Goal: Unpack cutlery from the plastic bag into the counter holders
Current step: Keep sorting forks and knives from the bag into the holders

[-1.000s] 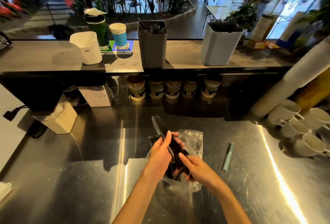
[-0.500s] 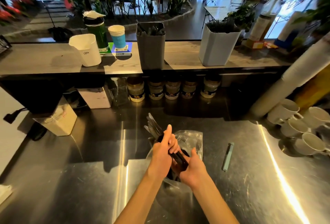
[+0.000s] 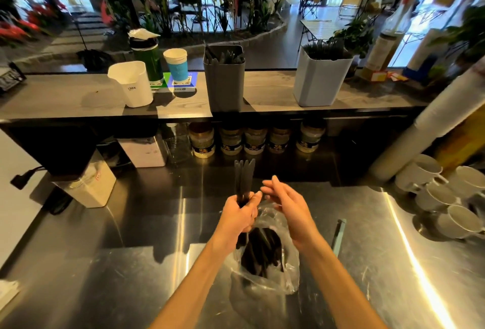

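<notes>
Nearest, a clear plastic bag lay on the steel worktop, black cutlery still dark inside it, and just above it the left hand gripped a bundle of black knives standing upright — fingers wrapped tight round the handles. The right hand hovered just beside it, fingers spread loose, holding nothing. Further back on the raised counter stood the dark grey holder and the pale grey holder — both showing black cutlery.
</notes>
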### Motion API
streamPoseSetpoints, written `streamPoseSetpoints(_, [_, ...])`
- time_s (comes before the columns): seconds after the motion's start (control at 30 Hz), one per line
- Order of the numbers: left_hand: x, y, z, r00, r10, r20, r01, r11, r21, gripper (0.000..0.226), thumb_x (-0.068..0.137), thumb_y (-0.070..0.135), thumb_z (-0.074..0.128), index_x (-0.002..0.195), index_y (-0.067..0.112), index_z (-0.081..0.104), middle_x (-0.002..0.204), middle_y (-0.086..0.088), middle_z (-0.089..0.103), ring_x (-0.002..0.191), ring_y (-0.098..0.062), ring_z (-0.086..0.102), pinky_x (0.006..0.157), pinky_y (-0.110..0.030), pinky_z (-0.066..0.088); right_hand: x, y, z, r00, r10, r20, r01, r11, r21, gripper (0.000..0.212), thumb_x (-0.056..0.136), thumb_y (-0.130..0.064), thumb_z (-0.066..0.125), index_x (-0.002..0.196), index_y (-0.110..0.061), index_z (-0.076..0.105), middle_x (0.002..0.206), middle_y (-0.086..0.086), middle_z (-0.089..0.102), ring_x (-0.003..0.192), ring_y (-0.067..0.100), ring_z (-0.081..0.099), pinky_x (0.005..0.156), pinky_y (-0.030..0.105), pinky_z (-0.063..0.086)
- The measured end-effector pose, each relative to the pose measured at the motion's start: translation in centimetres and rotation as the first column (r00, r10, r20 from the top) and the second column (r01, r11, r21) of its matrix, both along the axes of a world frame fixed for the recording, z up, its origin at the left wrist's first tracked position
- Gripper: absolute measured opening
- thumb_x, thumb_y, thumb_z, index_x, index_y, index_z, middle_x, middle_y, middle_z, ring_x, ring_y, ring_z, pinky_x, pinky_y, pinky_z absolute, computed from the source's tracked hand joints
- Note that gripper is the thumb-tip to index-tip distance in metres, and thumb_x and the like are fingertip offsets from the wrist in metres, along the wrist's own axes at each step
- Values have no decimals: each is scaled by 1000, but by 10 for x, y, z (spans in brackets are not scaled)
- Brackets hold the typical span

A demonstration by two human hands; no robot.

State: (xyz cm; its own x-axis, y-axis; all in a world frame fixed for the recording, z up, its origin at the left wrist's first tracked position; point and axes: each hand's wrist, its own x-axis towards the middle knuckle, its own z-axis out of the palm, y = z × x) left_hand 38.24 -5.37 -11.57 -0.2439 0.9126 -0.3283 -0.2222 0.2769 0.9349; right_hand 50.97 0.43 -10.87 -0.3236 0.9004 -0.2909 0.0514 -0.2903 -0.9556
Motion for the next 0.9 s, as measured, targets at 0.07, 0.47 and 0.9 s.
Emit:
streamPoseSetpoints(0.07, [-7,8,7,996,-31,-79,25,997,-72,19,98,23,63,81,17,56,51,6,39,44,-7,33,40,-18,22,-4,10,20,993,96,66,-107,978,181,33,92,-52,61,115,-31,73,108,-9,75,107,5,68,93,28,51])
streamPoseSetpoints(0.47, [-70,55,73,900,-329,-285,318,944,-85,8,97,11,64,102,17,61,47,7,44,42,-8,32,46,-27,22,-46,73,106,888,333,319,-456,736,501,27,85,-37,79,108,-23,77,100,-5,78,94,10,74,90,38,59])
streamPoseSetpoints(0.9, [-159,154,232,880,24,-474,233,850,473,30,88,-14,63,114,-1,63,104,-8,71,106,-23,67,97,-27,54,-102,161,275,995,72,69,-90,342,935,17,86,-11,78,101,-18,74,94,-1,70,80,10,71,76,20,57])
